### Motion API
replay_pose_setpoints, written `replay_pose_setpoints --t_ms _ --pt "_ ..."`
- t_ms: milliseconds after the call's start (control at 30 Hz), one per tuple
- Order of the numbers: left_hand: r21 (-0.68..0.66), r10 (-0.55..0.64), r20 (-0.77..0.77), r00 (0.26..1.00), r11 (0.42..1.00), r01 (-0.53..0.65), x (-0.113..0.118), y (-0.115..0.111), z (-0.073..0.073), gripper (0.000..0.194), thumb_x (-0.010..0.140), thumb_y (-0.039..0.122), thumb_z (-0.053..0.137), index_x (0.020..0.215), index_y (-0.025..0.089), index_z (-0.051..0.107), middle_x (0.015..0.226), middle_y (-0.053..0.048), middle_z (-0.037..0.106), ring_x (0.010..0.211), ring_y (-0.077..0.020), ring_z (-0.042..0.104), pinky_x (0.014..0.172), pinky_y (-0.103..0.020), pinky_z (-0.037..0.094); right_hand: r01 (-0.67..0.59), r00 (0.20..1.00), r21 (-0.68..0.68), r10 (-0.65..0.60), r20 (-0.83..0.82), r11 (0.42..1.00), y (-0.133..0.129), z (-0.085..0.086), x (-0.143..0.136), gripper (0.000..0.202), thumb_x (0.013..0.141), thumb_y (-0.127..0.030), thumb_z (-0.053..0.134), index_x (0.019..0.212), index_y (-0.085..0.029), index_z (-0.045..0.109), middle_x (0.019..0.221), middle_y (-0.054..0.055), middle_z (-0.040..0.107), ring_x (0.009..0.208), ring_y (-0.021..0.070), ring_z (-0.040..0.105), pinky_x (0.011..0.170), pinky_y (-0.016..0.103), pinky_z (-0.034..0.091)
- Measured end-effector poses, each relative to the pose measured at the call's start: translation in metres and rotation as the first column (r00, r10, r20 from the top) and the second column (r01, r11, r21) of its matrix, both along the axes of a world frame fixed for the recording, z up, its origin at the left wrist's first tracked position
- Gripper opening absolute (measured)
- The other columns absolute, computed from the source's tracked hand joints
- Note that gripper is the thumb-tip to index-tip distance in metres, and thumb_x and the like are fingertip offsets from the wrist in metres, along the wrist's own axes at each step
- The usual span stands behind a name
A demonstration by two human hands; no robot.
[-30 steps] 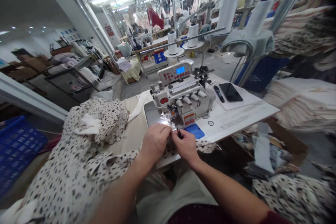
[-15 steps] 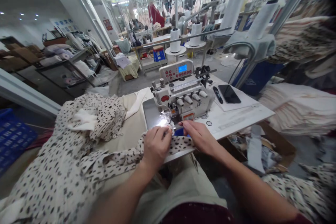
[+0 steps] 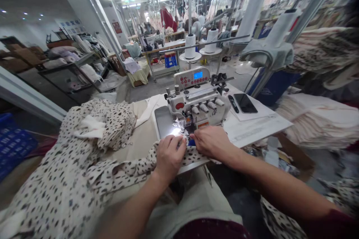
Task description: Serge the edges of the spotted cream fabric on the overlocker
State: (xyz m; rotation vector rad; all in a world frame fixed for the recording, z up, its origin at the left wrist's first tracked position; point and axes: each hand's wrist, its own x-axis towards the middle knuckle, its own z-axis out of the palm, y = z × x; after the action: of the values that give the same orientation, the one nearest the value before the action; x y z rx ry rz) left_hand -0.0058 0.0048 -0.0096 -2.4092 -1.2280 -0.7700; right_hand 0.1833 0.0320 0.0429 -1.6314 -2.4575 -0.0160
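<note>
A strip of cream fabric with black spots (image 3: pixel 140 165) runs from the heap on the left to the front of an overlock sewing machine (image 3: pixel 196 101). My left hand (image 3: pixel 170 155) is closed on this strip, its fingertips just in front of the machine's lit presser-foot area (image 3: pixel 177 130). Close by on the right, my right hand (image 3: pixel 213 142) is closed, thumb and forefinger pinched together near the sewing area. What lies in that pinch is too small to make out. The strip passes beneath the right hand, and a bit of blue (image 3: pixel 192 142) shows between the hands.
A phone (image 3: pixel 245 103) and a black marker (image 3: pixel 233 104) lie right of the machine. White thread cones (image 3: pixel 190 46) stand behind it. Spotted fabric is heaped (image 3: pixel 64 171) at left, beside a blue basket (image 3: pixel 15 145). Pale fabric is stacked (image 3: pixel 316 119) at right.
My right hand has curled in more tightly and its forearm has swung up, its fingertips shifting slightly left. The left hand stays by the presser foot. The whole view has shifted slightly.
</note>
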Motion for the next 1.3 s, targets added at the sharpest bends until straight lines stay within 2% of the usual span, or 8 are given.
replay_pose_setpoints --t_ms 200,367,567,667,800,1033,1133,1300 --pt "0.031 0.010 -0.035 0.999 0.999 -0.009 0.000 -0.001 0.001 0.016 0.094 0.019 0.058 0.105 0.021 0.068 0.114 -0.007 0.069 0.099 -0.0226 0.057 0.083 -0.039 0.041 0.039 0.996 -0.050 -0.035 0.080 0.998 -0.003 0.005 -0.005 0.043 0.098 -0.035 0.040 0.078 -0.017 0.074 0.080 0.014 0.076 0.072 0.0226 0.072 0.060 0.025 0.042" --pt "0.041 0.028 -0.047 0.998 0.999 -0.026 0.002 -0.004 0.001 0.019 0.094 0.018 0.059 0.110 0.021 0.068 0.122 -0.007 0.068 0.101 -0.0248 0.056 0.084 -0.040 0.042 0.036 0.995 -0.039 -0.033 0.094 0.999 -0.003 0.003 -0.008 0.041 0.098 -0.033 0.042 0.076 -0.018 0.074 0.078 0.012 0.076 0.070 0.0243 0.072 0.059 0.027 0.043" --pt "-0.005 0.144 -0.073 0.987 0.990 -0.144 0.013 -0.012 0.002 0.028 0.094 0.016 0.056 0.120 0.020 0.065 0.126 -0.010 0.065 0.106 -0.0280 0.055 0.086 -0.043 0.043 0.052 0.994 -0.028 -0.049 0.098 0.998 -0.002 0.002 -0.010 0.042 0.099 -0.032 0.040 0.080 -0.017 0.075 0.077 0.014 0.075 0.069 0.0247 0.072 0.059 0.027 0.043" --pt "-0.054 0.200 -0.068 0.977 0.978 -0.204 0.019 -0.012 0.006 0.030 0.095 0.020 0.055 0.124 0.019 0.062 0.129 -0.012 0.063 0.109 -0.0297 0.054 0.089 -0.045 0.043 0.079 0.993 0.001 -0.079 0.091 0.997 0.001 -0.002 -0.012 0.043 0.100 -0.034 0.041 0.082 -0.016 0.074 0.078 0.015 0.075 0.071 0.0251 0.072 0.058 0.027 0.042" --pt "-0.123 0.241 -0.085 0.967 0.961 -0.250 0.026 -0.010 0.011 0.034 0.095 0.031 0.055 0.126 0.017 0.061 0.131 -0.014 0.060 0.108 -0.0313 0.053 0.089 -0.048 0.045 0.081 0.993 0.049 -0.085 0.078 0.996 0.007 -0.008 -0.014 0.042 0.100 -0.035 0.042 0.082 -0.015 0.074 0.081 0.016 0.075 0.074 0.0251 0.072 0.058 0.027 0.041" --pt "-0.113 0.271 -0.080 0.959 0.954 -0.279 0.033 -0.013 0.010 0.039 0.091 0.026 0.059 0.127 0.011 0.056 0.135 -0.019 0.056 0.112 -0.0325 0.051 0.092 -0.049 0.045 0.104 0.995 0.118 -0.104 -0.004 0.987 0.011 -0.022 -0.015 0.041 0.100 -0.033 0.042 0.077 -0.015 0.071 0.075 0.013 0.074 0.068 0.0210 0.069 0.055 0.026 0.032" --pt "-0.142 0.246 -0.011 0.969 0.959 -0.245 0.029 -0.013 0.009 0.044 0.089 0.032 0.064 0.125 0.011 0.054 0.133 -0.019 0.056 0.113 -0.0323 0.050 0.095 -0.049 0.044 0.157 0.987 0.196 -0.147 -0.067 0.968 0.001 -0.033 -0.007 0.041 0.101 -0.033 0.041 0.077 -0.015 0.069 0.074 0.011 0.073 0.065 0.0189 0.067 0.055 0.028 0.027" --pt "-0.190 0.192 0.067 0.979 0.966 -0.177 0.020 -0.013 0.013 0.054 0.086 0.030 0.065 0.132 0.012 0.045 0.110 -0.015 0.063 0.113 -0.0315 0.049 0.098 -0.050 0.041 0.255 0.959 0.235 -0.213 -0.188 0.938 -0.030 -0.060 0.018 0.039 0.100 -0.034 0.043 0.071 -0.019 0.065 0.067 0.005 0.069 0.060 0.0162 0.062 0.055 0.029 0.025"
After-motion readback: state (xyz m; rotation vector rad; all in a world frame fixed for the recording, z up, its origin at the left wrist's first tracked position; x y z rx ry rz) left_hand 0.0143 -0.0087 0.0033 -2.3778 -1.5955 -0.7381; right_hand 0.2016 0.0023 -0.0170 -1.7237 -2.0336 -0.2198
